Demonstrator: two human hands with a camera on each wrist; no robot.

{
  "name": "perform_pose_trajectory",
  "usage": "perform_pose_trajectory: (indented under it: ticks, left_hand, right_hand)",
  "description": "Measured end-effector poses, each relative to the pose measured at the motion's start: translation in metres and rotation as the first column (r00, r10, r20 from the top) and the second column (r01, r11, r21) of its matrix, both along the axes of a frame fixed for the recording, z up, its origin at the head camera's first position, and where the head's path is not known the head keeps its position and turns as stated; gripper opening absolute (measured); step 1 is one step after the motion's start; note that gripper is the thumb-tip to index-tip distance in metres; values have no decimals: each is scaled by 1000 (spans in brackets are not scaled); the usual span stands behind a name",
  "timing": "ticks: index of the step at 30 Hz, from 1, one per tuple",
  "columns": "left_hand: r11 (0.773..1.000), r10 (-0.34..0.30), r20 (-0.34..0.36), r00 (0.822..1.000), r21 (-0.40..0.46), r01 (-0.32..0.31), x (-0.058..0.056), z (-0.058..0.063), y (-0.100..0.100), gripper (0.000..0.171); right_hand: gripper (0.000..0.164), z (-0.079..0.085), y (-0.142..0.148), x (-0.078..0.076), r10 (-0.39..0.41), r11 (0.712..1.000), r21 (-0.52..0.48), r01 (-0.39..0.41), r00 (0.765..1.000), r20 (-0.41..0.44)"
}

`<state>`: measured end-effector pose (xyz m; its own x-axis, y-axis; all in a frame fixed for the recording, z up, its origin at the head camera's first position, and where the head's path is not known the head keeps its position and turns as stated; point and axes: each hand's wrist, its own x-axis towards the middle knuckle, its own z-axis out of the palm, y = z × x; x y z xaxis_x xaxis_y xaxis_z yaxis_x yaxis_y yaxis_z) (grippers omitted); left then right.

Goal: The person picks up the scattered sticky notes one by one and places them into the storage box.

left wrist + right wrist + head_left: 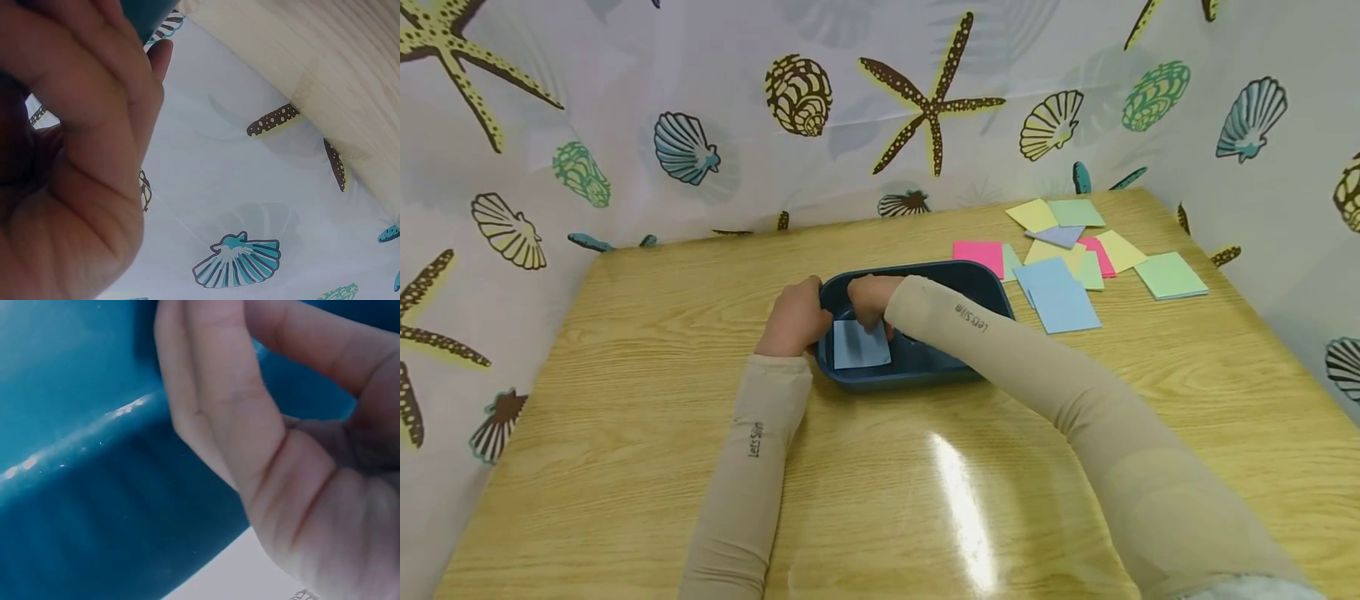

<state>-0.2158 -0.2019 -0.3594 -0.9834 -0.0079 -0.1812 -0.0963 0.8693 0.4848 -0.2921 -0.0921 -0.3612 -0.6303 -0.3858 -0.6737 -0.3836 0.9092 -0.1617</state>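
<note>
A dark blue plastic tray (917, 382) sits on the wooden table. My left hand (796, 317) grips its left end, thumb over the rim; in the left wrist view that hand (87, 144) is curled beside a bit of the blue wall. Into the tray reaches my right hand (876, 302), its fingertips at the upper right part of a light blue square paper note (859, 350), which it appears to pinch. In the right wrist view the thumb and fingers of the right hand (262, 425) come together against the blue plastic, tips out of view.
Loose square notes in pink (976, 257), yellow, green and purple lie scattered at the right back. Nearer the tray are blue notes (1066, 308), and a green-topped stack (1171, 275) lies farther right. A shell-and-starfish cloth (737, 67) hangs behind and beside the table (662, 358).
</note>
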Motion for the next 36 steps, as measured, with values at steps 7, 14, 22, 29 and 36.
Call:
perform_pose_trajectory:
  ticks: [7,14,22,29,36]
  left_hand:
    - [1000,-13,1,1000,-2,13,-1,1,0,49]
    - [999,-31,-3,999,-19,31,-7,3,4,48]
    - [1000,-14,32,999,-21,14,-2,-1,-1,51]
    - [999,-27,15,1000,-27,28,0,-1,-3,48]
    - [998,-49,-27,998,-36,48,1,-1,0,38]
  right_hand:
    - [50,3,1,6,47,999,-5,-47,997,-58]
    - [31,1,12,12,147,984,-67,-164,967,-210]
    - [32,0,4,27,199,975,-23,-222,909,-366]
    - [34,3,1,30,220,966,-47,-253,906,-361]
    - [25,14,7,16,251,946,-133,-295,928,-275]
